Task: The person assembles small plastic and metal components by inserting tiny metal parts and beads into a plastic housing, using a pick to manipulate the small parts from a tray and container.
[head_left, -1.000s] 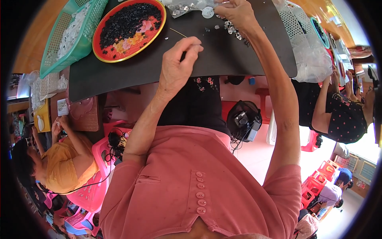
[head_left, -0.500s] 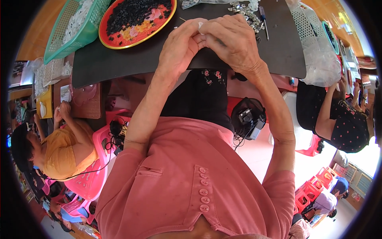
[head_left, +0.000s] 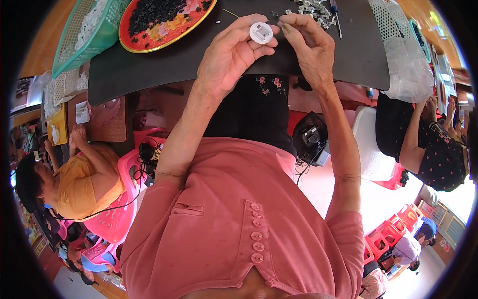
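My left hand (head_left: 226,62) holds a small round white plastic part (head_left: 261,33) over the dark table (head_left: 149,72). Its face is turned up, showing a squarish recess, and my fingers curl around its edge. Just right of it, apart from the part, is my right hand (head_left: 316,55). Thumb and forefinger are pressed together there; anything between them is too small to make out. Beyond the right hand lies a pile of small shiny silvery pieces (head_left: 318,10), with a screwdriver (head_left: 337,20) beside it.
At the left, a red floral tray (head_left: 142,50) holds many small black pieces (head_left: 154,15). Next to it stands a green basket (head_left: 82,57) of white parts. Clear plastic bags (head_left: 408,74) hang at the table's right end. Other people sit on both sides.
My hands, formerly together around the white part, have separated. The right hand has moved off to the right, and the part now shows face up in my left hand.
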`<state>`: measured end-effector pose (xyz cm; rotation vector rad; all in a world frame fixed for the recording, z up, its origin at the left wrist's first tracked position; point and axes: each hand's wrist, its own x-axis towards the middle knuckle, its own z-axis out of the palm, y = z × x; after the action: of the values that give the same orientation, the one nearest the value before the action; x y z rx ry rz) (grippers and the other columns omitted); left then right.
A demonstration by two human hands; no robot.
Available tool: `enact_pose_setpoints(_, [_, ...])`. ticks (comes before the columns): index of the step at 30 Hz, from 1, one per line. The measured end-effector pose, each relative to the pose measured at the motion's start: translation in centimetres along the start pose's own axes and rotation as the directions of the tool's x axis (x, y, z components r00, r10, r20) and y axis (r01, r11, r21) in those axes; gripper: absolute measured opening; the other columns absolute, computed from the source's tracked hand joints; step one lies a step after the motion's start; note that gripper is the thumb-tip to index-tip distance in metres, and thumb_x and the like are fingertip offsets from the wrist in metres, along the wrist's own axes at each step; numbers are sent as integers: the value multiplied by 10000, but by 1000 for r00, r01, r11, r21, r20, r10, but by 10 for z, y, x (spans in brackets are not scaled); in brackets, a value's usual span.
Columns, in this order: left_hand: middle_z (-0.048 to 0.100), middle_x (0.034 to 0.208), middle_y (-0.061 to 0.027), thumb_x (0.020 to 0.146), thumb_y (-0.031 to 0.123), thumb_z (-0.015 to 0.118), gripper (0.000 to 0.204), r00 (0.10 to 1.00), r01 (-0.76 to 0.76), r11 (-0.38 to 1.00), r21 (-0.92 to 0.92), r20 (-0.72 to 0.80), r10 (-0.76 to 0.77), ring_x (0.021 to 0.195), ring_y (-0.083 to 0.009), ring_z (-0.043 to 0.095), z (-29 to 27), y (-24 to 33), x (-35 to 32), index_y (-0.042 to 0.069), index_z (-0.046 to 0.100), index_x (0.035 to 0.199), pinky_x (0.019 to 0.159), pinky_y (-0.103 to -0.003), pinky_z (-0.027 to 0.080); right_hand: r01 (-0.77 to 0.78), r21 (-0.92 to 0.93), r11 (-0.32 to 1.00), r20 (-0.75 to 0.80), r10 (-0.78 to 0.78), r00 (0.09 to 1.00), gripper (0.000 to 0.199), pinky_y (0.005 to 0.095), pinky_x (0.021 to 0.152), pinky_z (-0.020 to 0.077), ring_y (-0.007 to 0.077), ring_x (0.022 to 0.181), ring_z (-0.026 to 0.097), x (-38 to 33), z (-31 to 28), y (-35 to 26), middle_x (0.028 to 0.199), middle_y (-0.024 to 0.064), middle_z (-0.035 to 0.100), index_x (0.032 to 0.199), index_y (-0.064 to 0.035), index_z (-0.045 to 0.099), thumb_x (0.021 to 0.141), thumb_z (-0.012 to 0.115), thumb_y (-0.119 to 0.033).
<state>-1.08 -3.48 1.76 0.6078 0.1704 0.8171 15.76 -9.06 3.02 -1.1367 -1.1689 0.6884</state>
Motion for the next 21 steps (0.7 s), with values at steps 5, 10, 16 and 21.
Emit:
enact_pose_setpoints(5, [592, 1164, -253, 935, 91, 442, 362, 1000, -6, 996, 88, -25, 8, 981, -289, 639, 1, -3, 0, -67, 479, 1258, 878, -382, 523, 52, -65, 997, 59, -48, 997, 219, 215, 689, 461, 80, 801, 597, -2, -1, 0, 922, 9, 656, 1019, -56, 670, 809, 715, -97])
enact_pose_setpoints(10, [597, 1141, -204, 922, 98, 423, 413, 999, -16, 994, 109, -44, 21, 986, -263, 624, 7, -5, 0, -68, 442, 1300, 885, -365, 511, 347, -357, 867, 185, -298, 936, 358, 289, 772, 487, 186, 934, 608, -1, 3, -8, 1003, 45, 650, 1030, -97, 670, 688, 771, -136])
enact_pose_setpoints(16, [617, 1044, -166, 947, 78, 422, 346, 999, -32, 988, 150, 11, 31, 910, -236, 648, 9, -5, -1, -65, 477, 1258, 855, -330, 523, 433, -416, 800, 205, -382, 901, 414, 329, 836, 510, 215, 943, 611, -4, 9, -6, 1064, 51, 640, 1046, -94, 669, 650, 784, -127])
enact_pose_setpoints(21, [606, 1061, -160, 932, 108, 397, 410, 998, -67, 956, 285, 9, 67, 903, -225, 623, 11, -7, -2, -45, 444, 1309, 837, -330, 517, 412, -410, 814, 183, -369, 911, 408, 319, 816, 512, 214, 937, 611, -5, 9, -6, 1048, 47, 644, 1028, -92, 672, 639, 789, -116])
